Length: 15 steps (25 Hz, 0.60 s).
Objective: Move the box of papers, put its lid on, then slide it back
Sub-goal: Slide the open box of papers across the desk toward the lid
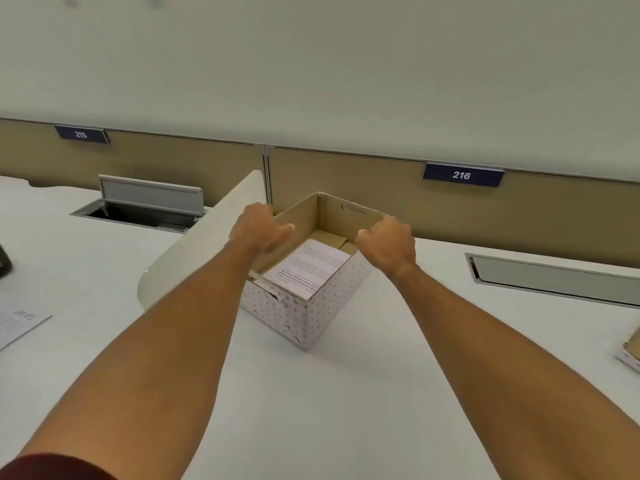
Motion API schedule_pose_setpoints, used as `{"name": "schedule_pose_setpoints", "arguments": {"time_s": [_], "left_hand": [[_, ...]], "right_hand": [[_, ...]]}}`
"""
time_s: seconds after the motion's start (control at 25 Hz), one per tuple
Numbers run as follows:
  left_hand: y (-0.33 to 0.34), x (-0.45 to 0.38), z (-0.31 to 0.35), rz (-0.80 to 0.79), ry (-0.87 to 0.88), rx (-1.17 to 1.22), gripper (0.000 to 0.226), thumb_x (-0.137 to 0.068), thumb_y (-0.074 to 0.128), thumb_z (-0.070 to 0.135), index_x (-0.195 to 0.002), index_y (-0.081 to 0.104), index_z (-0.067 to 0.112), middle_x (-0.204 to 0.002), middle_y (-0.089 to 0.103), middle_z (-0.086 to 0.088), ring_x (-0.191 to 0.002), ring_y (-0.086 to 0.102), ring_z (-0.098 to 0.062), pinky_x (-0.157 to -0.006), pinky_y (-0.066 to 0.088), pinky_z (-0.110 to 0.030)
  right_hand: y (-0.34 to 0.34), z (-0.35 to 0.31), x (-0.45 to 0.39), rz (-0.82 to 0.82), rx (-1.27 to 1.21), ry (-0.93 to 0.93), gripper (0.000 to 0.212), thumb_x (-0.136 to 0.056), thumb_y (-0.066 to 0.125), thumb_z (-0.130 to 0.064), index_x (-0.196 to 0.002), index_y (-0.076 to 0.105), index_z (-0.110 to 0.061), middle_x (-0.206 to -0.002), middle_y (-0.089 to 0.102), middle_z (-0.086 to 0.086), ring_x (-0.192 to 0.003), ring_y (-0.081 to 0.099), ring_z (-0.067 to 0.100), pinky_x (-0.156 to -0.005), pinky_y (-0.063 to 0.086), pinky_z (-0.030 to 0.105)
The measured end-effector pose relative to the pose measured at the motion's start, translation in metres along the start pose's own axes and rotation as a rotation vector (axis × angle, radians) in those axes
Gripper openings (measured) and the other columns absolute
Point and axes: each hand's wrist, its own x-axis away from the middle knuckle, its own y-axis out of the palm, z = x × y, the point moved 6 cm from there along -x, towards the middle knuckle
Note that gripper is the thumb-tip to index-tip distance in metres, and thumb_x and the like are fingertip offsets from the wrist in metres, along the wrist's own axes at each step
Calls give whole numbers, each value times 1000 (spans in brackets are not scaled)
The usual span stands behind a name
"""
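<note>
An open cardboard box (322, 306), white with small red dots outside and brown inside, stands on the white desk (311, 410) near the back partition, turned corner-on to me. Printed papers (308, 265) lie inside it. My left hand (259, 230) curls over the box's left rim. My right hand (389, 242) curls over the right rim near the far corner. At the far right edge of the frame, a dotted cardboard piece (630, 355) that looks like the lid lies on the desk, mostly cut off.
A cream divider panel (194, 244) stands right beside the box's left side. Behind it runs the tan partition (346, 174) with labels 215 and 216. An open cable hatch (145, 209) is at the left, a shut one (554, 278) at the right. A printed sheet (17, 323) lies far left.
</note>
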Motion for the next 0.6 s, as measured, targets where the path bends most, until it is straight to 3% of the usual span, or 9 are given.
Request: {"name": "schedule_pose_setpoints", "arguments": {"time_s": [0.04,0.12,0.28,0.48,0.6], "left_hand": [[-1,-10,-11,-29,-31,38,23,-81,59,31,-89,64,9,-78,57,-4,-75,53,-21,-55,39,-23],[2,-28,-34,-61,-127,64,18,-82,54,17,-77,64,3,-76,61,-12,-65,52,-22,-57,43,-30],[13,-58,-70,-78,-223,77,21,-86,48,10,-81,63,-4,-89,64,-25,-76,56,-31,-66,44,-36],[37,-88,-101,-121,-277,61,31,-89,47,11,-104,63,-10,-111,65,-29,-101,62,-41,-76,50,-40],[50,-101,-113,-149,-321,74,28,-92,46,11,-102,62,-10,-104,64,-25,-94,61,-36,-73,46,-37]], "right_hand": [[9,5,-7,-25,-65,68,23,-78,62,-16,-61,48,-11,-61,55,5,-54,55,16,-49,49,28],[26,15,-16,-100,-172,205,12,-79,64,-8,-74,54,-6,-81,67,15,-72,69,27,-67,62,40],[60,29,-28,-223,-263,402,17,-86,67,-7,-100,62,2,-96,69,17,-76,72,27,-70,63,36],[89,36,-39,-277,-253,531,21,-86,70,-6,-105,63,1,-104,70,14,-65,68,19,-49,57,24],[100,41,-48,-292,-257,551,15,-86,71,-7,-95,62,0,-105,72,14,-73,72,24,-56,60,28]]}}
